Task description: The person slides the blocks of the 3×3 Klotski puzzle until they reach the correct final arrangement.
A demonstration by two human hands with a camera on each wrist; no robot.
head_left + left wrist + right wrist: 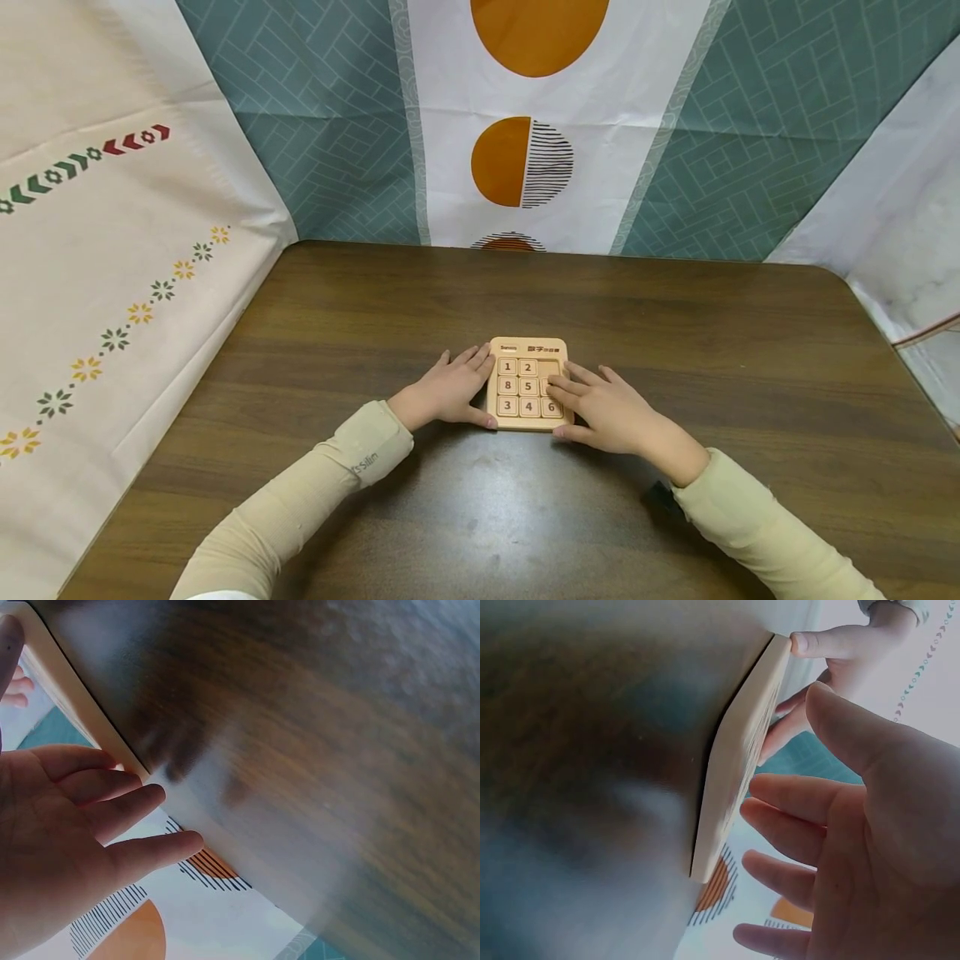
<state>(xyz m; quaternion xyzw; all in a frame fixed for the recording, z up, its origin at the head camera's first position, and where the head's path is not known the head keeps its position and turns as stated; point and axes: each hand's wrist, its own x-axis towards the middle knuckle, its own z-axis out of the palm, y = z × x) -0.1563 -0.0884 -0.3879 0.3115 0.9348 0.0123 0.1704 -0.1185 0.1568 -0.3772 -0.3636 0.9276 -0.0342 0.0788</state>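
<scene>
A wooden number slide puzzle lies flat on the table, its tiles reading 1, 2, then 8, 5, then 3, 4, 6. Bare wood shows in its top right cell. My left hand rests along the left side, fingers near the upper corner and thumb at the lower corner. From the right, my right hand lays straight fingertips over the middle-row tile, whose number they mostly hide; its thumb is at the lower right edge. In the right wrist view, the puzzle's side edge stands beside the right hand's outstretched fingers.
The brown wooden table reaches out around the puzzle. A patterned cloth hangs behind its far edge, and a cream cloth with printed flowers lines the left side. A small dark object is under the right wrist.
</scene>
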